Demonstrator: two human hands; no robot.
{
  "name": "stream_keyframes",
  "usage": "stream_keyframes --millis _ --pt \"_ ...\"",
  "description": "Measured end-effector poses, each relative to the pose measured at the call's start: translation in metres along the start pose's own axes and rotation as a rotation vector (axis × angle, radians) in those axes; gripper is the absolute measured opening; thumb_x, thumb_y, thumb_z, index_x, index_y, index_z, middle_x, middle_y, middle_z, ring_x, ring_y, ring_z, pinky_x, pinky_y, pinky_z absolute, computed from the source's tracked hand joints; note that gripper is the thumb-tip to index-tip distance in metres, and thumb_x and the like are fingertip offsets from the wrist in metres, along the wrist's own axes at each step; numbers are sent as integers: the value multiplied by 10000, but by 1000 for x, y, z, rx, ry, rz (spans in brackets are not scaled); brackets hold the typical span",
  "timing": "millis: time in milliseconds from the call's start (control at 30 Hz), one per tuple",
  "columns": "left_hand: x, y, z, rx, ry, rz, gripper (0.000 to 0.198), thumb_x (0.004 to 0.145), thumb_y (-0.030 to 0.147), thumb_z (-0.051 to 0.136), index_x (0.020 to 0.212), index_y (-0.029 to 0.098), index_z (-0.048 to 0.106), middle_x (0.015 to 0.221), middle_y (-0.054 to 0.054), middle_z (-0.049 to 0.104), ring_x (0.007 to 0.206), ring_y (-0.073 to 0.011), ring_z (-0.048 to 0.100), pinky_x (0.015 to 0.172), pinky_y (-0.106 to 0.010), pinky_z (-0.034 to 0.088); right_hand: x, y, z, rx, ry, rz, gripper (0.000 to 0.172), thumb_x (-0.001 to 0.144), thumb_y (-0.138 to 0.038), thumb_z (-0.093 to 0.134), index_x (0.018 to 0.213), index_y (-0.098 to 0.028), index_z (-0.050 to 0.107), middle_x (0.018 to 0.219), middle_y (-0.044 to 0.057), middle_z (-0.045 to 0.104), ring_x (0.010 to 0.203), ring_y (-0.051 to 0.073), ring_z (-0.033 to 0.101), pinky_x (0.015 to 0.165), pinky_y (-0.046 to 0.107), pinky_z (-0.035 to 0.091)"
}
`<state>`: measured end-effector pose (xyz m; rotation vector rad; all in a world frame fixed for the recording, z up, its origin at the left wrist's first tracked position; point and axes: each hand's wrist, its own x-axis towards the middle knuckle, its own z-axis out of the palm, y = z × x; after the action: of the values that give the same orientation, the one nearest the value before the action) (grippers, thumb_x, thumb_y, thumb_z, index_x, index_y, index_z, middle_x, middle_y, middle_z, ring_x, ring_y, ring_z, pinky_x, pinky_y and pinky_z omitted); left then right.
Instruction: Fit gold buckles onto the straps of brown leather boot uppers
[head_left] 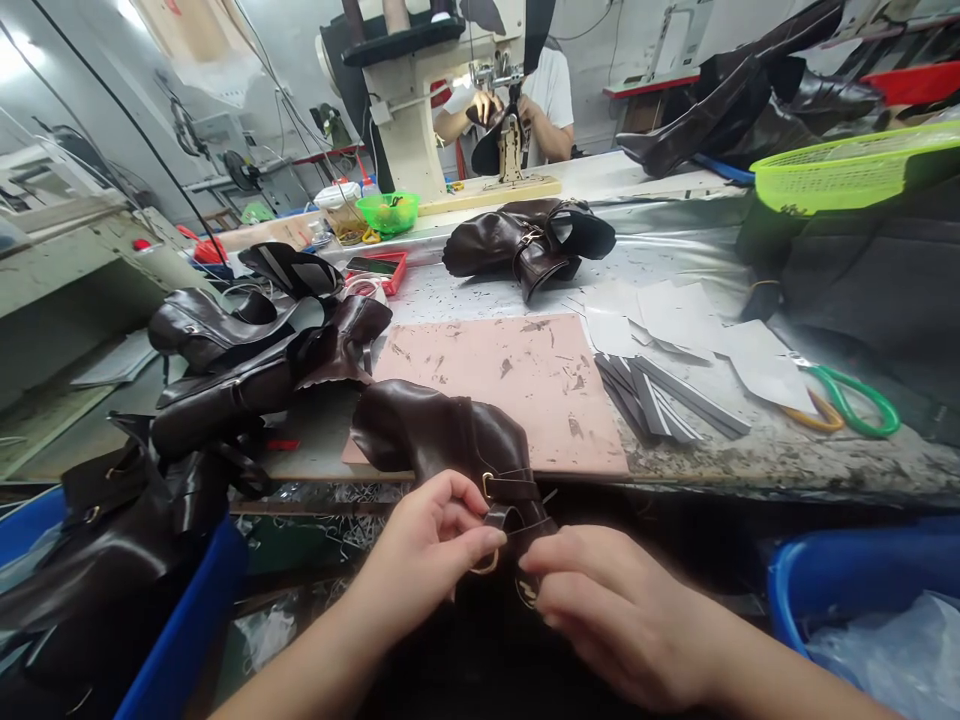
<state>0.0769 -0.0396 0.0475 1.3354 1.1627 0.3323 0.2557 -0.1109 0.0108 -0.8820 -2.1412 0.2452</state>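
Observation:
A dark brown leather boot upper (472, 435) lies at the table's front edge, partly over a pink board (480, 350) and hanging toward me. Gold-coloured metal shows on it: a small buckle (487, 486) on a strap, and a ring lower down, beside my fingers. My left hand (427, 550) is closed in a pinch on a looped leather strap (501, 517) of this upper. Close by on the right, my right hand (622, 605) is closed on the lower part of the upper, its fingertips partly hidden.
Another boot upper (510, 240) lies beyond the board. More uppers (225, 340) pile up at left, above a blue bin (195, 620). White paper pieces (675, 315), dark strips (667, 400) and green-handled scissors (855, 400) lie right. A person (551, 100) works at a sewing machine (409, 120) opposite.

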Motion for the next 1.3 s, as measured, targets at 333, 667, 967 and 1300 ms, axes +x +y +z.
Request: stream_keyframes --millis 333,667,967,1300 --pt "3 -2 1 -14 -44 1 245 689 287 635 756 187 422 520 68 514 425 -61 430 299 -99 298 13 6 -11 -262 -372 -89 223 847 -99 388 897 -140 602 834 72 576 653 160 485 560 297 424" --pt "3 1 3 -61 17 17 223 689 247 625 763 185 424 527 67 520 419 -52 425 308 -95 298 13 -11 -5 309 -82 14 147 903 -200 410 1009 -152 499 918 87 653 863 142 598 746 234 501" --pt "4 -4 1 4 -34 66 174 712 273 610 752 152 492 576 35 507 501 -77 477 332 -113 339 14 -2 5 628 118 808 57 793 -234 561 775 -180 558 670 -1 598 596 112 555 535 205 465" --pt "0 -11 1 173 -85 196 151 772 218 547 914 192 506 665 27 589 558 -88 533 452 -159 403 23 -4 8 624 111 942 113 738 -271 570 736 -189 492 622 -28 516 572 115 484 516 221 409"
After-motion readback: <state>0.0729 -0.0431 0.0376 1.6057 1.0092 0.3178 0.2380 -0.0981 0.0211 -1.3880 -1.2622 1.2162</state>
